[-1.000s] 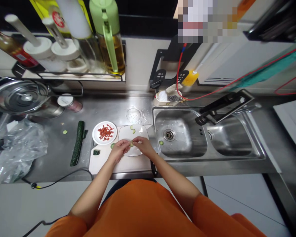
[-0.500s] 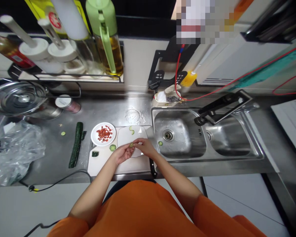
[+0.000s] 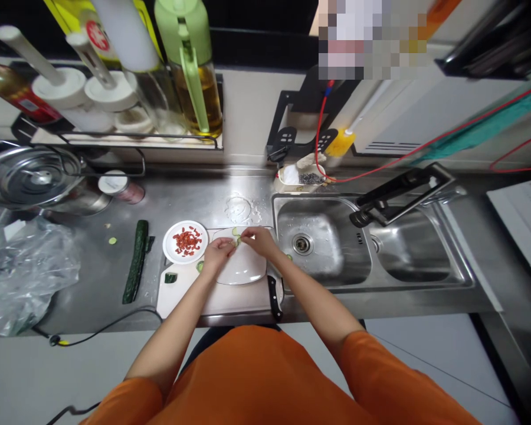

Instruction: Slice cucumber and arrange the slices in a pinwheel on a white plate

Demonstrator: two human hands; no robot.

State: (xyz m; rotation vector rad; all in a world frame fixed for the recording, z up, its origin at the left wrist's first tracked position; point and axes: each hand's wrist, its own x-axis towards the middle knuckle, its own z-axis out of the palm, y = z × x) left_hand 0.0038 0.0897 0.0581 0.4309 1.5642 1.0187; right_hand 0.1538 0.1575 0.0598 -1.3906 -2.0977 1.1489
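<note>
Over the white square plate, my left hand and my right hand meet fingertip to fingertip. Both pinch a small cucumber slice, partly covered by the fingers. Close beyond it, another pale-green cucumber slice lies at the plate's far side. The plate sits on a white cutting board. A cucumber chunk rests on the board's left part, and a round cucumber piece is half hidden behind my left wrist. A black-handled knife lies at the right.
A round white plate of red dried berries touches the board's back left. Farther left are a long cucumber and a plastic bag. To the right is a double sink with a black faucet. Bottles and jars line a shelf.
Both hands have moved away from my body, from the plate's middle toward its far side, bringing the pinched slice beside the one lying there.
</note>
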